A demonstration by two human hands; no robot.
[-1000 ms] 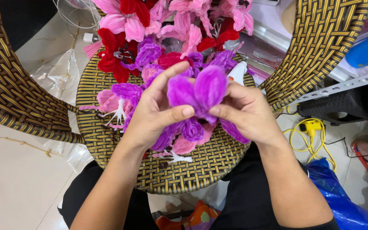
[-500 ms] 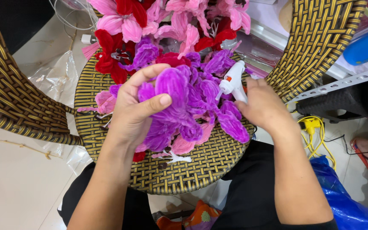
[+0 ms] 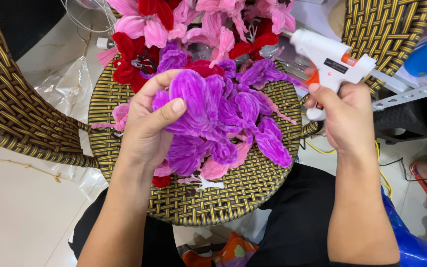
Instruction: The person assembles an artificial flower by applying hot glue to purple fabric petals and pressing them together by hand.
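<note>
Purple fuzz fills the middle of our view: a purple chenille flower [image 3: 193,99] sits in our left hand [image 3: 147,128], fingers curled round its back and the thumb pressed flat across the front petal, so the grip is closed on it; the flower is held just above the woven stool seat [image 3: 233,198], a round top of black and gold wicker between our knees. Under and beside it lies a heap of loose purple petals [image 3: 253,128] (some of them touch the held flower, and we cannot tell where one piece ends and the next begins); a few pale pink petals [image 3: 213,169] peek out beneath the heap near the front of the seat. Over on the other side, our right hand [image 3: 344,121] is wrapped tight round the grip of a white glue gun [image 3: 329,59], the forefinger up by its orange trigger; the gun is held in the air just beyond the right edge of the seat, its nozzle pointing left, well apart from the flower. Behind the purple heap we see red flowers [image 3: 129,62] and pink flowers [image 3: 213,20] piled at the far side; a wicker chair arm [image 3: 16,113] curves along our left, and a yellow cable [image 3: 322,148] trails on the floor beneath the right wrist.
</note>
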